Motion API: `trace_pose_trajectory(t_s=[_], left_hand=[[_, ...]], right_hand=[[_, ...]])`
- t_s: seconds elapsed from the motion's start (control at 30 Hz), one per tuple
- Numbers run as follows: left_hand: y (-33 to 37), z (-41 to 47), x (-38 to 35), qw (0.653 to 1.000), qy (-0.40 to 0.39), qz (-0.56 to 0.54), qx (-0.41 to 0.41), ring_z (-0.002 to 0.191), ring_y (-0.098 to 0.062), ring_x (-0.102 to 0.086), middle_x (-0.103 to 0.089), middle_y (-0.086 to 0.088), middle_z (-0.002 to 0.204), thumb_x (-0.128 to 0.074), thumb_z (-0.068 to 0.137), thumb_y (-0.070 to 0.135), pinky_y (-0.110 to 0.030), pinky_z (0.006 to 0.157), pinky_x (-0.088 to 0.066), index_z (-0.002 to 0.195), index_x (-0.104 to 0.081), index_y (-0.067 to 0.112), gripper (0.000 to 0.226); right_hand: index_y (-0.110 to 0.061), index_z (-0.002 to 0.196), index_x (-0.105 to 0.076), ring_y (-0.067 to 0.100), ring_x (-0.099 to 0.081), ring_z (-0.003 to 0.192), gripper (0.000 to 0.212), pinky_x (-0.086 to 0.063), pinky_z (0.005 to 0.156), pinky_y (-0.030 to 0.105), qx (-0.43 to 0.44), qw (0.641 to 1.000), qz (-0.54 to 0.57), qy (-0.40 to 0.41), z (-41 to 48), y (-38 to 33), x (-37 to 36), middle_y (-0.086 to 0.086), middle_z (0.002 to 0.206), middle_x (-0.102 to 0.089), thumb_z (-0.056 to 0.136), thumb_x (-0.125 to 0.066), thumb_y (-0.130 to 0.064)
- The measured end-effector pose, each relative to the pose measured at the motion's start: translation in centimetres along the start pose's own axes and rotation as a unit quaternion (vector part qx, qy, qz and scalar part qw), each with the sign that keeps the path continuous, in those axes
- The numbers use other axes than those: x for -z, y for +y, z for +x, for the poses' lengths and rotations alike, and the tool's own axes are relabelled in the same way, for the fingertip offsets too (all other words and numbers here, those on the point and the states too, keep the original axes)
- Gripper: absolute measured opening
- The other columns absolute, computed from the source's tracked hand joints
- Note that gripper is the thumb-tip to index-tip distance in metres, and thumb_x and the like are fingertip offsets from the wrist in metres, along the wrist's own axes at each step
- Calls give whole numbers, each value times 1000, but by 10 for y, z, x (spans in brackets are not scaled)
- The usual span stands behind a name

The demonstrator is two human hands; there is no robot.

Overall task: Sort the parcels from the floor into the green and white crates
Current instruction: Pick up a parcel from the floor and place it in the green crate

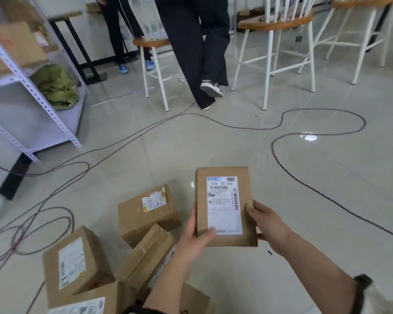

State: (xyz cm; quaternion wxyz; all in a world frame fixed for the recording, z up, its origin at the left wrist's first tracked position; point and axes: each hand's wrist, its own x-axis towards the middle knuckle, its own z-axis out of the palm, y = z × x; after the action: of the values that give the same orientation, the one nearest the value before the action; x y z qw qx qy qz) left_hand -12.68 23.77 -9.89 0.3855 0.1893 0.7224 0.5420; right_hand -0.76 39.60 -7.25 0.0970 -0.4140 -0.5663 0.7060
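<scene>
I hold a flat brown cardboard parcel [225, 173] with a white shipping label facing up, above the tiled floor. My left hand [196, 239] grips its lower left edge, thumb on the label. My right hand [267, 223] grips its right edge, thumb on top. Several more brown parcels lie piled on the floor at lower left: one with a torn label [145, 211], a taped one [145, 257], and a labelled one [75, 261]. No green or white crate is in view.
Dark cables [281, 123] loop across the floor ahead and to the left. A white metal shelf [32, 91] with a green cloth stands at left. White-legged stools [272, 53] and two people's legs [197, 53] are at the back.
</scene>
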Motion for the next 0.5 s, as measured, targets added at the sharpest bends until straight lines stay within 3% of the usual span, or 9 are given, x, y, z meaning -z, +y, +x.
trace_pose_trajectory(t_s=[0.17,0.3,0.4,0.5], left_hand=[[46,-11,10,995,22,-45,-90,129,2,-43,-48,37,131,-74,70,36,-35,110,-35,116,-33,78,75],[60,-18,15,988,25,-49,-143,118,19,-44,-45,43,130,-73,78,29,-1,82,-42,112,-33,81,74],[60,-25,14,985,26,-65,-159,116,19,-46,-47,41,129,-69,85,16,-7,85,-44,113,-36,77,75],[74,-41,17,979,44,-82,-180,123,7,-48,-53,29,133,-70,84,11,-19,95,-45,128,-37,63,76]], right_hand=[[-50,108,-60,-16,-61,87,28,-48,75,23,122,992,13,-13,-32,-56,-7,-30,101,-68,100,-41,-31],[-52,114,-57,-17,-60,92,31,-46,78,20,168,986,4,-19,-42,-66,-9,-32,104,-66,101,-39,-31],[-49,117,-56,-17,-60,91,31,-45,80,21,173,985,9,-23,-48,-67,-12,-32,103,-66,101,-38,-30],[-47,117,-58,-18,-59,93,32,-42,77,20,180,983,6,-31,-64,-86,-16,-32,105,-66,102,-38,-27]])
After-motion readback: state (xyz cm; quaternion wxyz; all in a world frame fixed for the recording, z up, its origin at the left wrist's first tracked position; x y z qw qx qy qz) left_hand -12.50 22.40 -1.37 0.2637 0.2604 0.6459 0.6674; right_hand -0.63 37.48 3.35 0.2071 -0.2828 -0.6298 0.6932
